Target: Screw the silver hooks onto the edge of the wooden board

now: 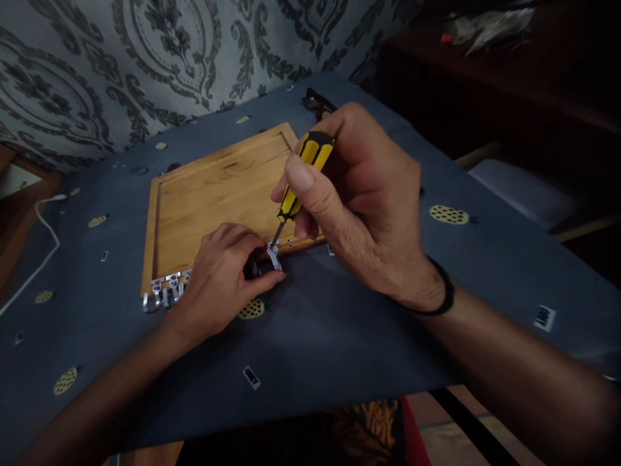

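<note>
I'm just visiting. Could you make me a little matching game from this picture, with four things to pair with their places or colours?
Things:
1. Screwdriver
2. Metal hooks
3. Wristband
4. Tablecloth

Places or colours:
A. Plain black, worn as a loop
B. Dark blue-grey, printed with yellow pineapples
C. Held in the right hand
D. Silvery, along the near edge of the wooden board

Right pairs: 1-C; 2-D; 3-A; 4-B
</note>
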Motion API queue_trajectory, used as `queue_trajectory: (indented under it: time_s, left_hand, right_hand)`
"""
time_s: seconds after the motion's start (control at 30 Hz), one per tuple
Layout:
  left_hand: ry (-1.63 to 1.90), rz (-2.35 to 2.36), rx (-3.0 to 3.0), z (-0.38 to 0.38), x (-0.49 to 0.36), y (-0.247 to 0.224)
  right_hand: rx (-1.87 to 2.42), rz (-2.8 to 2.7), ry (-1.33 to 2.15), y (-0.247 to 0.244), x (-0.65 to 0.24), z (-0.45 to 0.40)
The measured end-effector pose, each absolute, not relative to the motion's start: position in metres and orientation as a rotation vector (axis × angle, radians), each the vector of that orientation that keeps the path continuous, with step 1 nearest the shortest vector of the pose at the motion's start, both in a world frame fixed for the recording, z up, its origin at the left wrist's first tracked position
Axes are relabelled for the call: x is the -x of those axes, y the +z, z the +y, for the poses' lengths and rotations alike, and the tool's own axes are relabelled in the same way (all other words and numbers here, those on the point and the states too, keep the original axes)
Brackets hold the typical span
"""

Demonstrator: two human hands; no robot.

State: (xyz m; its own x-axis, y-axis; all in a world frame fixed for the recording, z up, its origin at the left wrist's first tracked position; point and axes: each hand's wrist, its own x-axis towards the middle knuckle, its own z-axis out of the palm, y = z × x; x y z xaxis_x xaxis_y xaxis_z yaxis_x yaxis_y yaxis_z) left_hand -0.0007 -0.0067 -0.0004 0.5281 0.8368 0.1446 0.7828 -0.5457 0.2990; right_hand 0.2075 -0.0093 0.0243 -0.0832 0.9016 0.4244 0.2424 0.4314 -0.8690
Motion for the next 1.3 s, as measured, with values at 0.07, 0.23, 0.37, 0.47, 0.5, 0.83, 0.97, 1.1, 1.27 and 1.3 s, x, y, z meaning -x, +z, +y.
queue_trajectory:
  time_s: [0.07, 0.23, 0.37, 0.47, 0.5, 0.83, 0.97, 1.1, 1.27, 1.3]
  left_hand:
    - [0.395, 1.378, -2.566, -0.006, 0.001, 0.000]
    - [0.386, 1.372, -2.564, -0.006, 0.001, 0.001]
    - [0.387, 1.379, -2.567, -0.007, 0.000, 0.001]
    - [0.384, 1.387, -2.573, -0.007, 0.000, 0.001]
    - [0.383, 1.388, -2.572, -0.007, 0.000, 0.000]
    - [0.382, 1.413, -2.582, -0.008, -0.002, -0.001]
    - [0.389, 1.408, -2.606, -0.010, -0.002, -0.001]
    - [0.400, 1.389, -2.600, -0.010, -0.001, -0.002]
    - [0.406, 1.375, -2.590, -0.009, 0.000, -0.005]
    - [0.410, 1.376, -2.592, -0.009, 0.000, -0.005]
  right_hand:
    - [1.023, -1.597, 0.758, 0.024, -0.207, -0.009]
    - [1.008, -1.613, 0.778, 0.022, -0.207, -0.007]
    - [1.013, -1.611, 0.809, 0.020, -0.206, -0.006]
    - [0.991, -1.618, 0.828, 0.019, -0.206, -0.005]
    - [0.977, -1.621, 0.827, 0.019, -0.206, -0.005]
    - [0.941, -1.810, 0.785, 0.028, -0.214, -0.002]
    - [1.009, -1.920, 0.724, 0.036, -0.211, -0.004]
    - [0.920, -1.950, 0.585, 0.037, -0.201, -0.001]
    - [0.885, -1.831, 0.588, 0.028, -0.189, 0.006]
    - [0.879, -1.815, 0.617, 0.027, -0.188, 0.006]
